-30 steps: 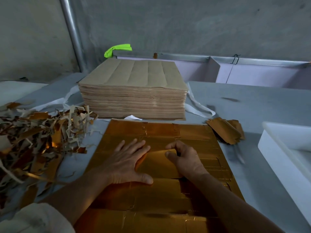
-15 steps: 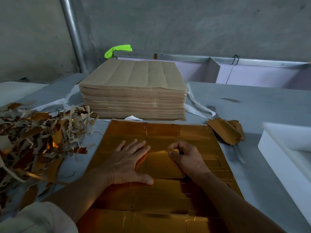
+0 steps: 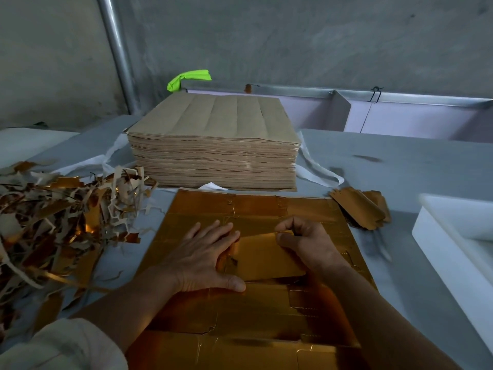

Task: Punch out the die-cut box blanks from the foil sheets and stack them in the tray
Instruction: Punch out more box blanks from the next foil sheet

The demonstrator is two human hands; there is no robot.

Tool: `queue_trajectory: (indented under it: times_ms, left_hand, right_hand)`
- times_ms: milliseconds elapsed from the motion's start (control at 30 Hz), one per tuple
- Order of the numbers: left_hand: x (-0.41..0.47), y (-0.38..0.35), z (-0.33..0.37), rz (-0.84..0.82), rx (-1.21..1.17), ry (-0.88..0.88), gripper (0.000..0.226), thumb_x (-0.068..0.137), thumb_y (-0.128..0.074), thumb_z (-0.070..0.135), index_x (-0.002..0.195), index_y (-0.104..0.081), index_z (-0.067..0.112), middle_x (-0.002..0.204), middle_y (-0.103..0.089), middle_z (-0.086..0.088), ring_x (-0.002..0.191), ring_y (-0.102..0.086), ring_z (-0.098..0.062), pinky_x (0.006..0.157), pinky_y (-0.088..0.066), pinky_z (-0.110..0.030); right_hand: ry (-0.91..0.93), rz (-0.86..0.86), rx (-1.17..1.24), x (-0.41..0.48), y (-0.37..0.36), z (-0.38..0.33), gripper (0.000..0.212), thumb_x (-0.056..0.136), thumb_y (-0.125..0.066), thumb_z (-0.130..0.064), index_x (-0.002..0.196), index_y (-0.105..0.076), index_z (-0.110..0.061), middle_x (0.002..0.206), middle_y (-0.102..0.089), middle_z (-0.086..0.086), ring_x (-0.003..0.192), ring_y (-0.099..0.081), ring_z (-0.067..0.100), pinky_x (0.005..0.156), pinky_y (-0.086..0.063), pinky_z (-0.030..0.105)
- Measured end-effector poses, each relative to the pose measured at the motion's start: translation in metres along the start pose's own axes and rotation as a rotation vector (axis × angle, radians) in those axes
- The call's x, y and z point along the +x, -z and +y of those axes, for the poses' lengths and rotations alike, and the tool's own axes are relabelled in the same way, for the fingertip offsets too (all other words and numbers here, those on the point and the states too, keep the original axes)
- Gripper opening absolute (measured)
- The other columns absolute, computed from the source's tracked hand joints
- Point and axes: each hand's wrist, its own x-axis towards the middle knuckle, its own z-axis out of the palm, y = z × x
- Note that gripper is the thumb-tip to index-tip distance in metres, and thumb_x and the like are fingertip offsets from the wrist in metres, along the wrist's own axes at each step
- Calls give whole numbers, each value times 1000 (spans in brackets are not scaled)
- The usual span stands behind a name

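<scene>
**A:** What is the place like?

**B:** A grey table (image 3: 400,166) stands against a rough concrete wall (image 3: 293,36). A metal pipe (image 3: 117,49) goes up on the left.

**A:** Where are the edges, and where is there room to move?

**B:** A gold foil sheet (image 3: 253,209) lies flat in front of the person. Its far edge is just beside a tall stack of brown sheets (image 3: 213,145). On the left, a scrap pile (image 3: 53,217) of torn strips comes near the sheet's edge. On the right, a band of grey table shows between the sheet and a white tray (image 3: 458,249). A small heap of gold pieces (image 3: 360,209) lies near the sheet's far right corner.

**A:** And the hands?

**B:** The left hand (image 3: 205,257) lies flat on the sheet, with the fingers straight and spread, and presses it down. The right hand (image 3: 312,244) pinches the far edge of one blank (image 3: 264,257) between the thumb and curled fingers. The blank is in the middle of the sheet, between both hands. It looks a little lifted at its far side.

**A:** What about the materials?

**B:** The foil is shiny, orange-gold, with thin cut lines and rounded tabs. The blank is roughly a rectangle. The stack is matt, with long creases on its top sheet. The tray is smooth, with thick walls.
</scene>
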Motion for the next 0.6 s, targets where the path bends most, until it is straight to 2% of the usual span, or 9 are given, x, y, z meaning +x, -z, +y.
queue_trajectory:
  times_ms: [100, 167, 333, 433, 500, 600]
  left_hand:
    - [-1, 1, -1, -1, 11, -4, 125, 53, -21, 107, 155, 8, 42, 161, 23, 19, 145, 27, -3, 119, 17, -39]
    - [-1, 1, 0, 5, 20, -5, 126, 52, -18, 108, 155, 9, 41, 161, 24, 19, 145, 28, -3, 120, 16, -40]
    - [-2, 1, -1, 2, 33, -8, 118, 57, -17, 106, 153, 14, 44, 160, 25, 19, 144, 28, -2, 120, 15, -40]
    - [-2, 0, -2, 4, 40, -9, 112, 60, -18, 105, 149, 19, 48, 159, 26, 21, 143, 29, -1, 119, 16, -38]
    - [-2, 0, -2, 9, 47, -8, 109, 59, -17, 105, 145, 22, 50, 159, 27, 21, 144, 28, -1, 119, 16, -38]
    - [-3, 1, -2, 8, 64, -6, 109, 59, -17, 105, 143, 25, 48, 158, 27, 20, 145, 27, -3, 120, 16, -39]
  right_hand:
    - [-32, 31, 120, 0, 11, 0, 4, 89, -70, -20, 88, -69, -24, 101, -71, 8, 92, -69, 29, 70, -61, 43]
    - [-53, 49, 167, -1, 16, 1, 9, 89, -70, -20, 83, -69, -27, 100, -71, 7, 90, -70, 28, 62, -59, 36]
    - [-119, 125, 318, -2, 26, 5, 7, 91, -65, -14, 87, -67, -20, 103, -66, 13, 88, -67, 32, 51, -55, 33]
    - [-132, 221, 342, 1, 34, 7, 11, 91, -61, -9, 88, -66, -18, 98, -63, 8, 84, -61, 24, 46, -52, 28]
    - [-131, 287, 351, 6, 41, 10, 12, 91, -60, -7, 91, -66, -18, 94, -63, 6, 82, -60, 22, 47, -52, 29]
    - [-139, 426, 373, 17, 57, 15, 13, 92, -58, -9, 95, -67, -18, 91, -64, 5, 79, -62, 22, 61, -55, 37]
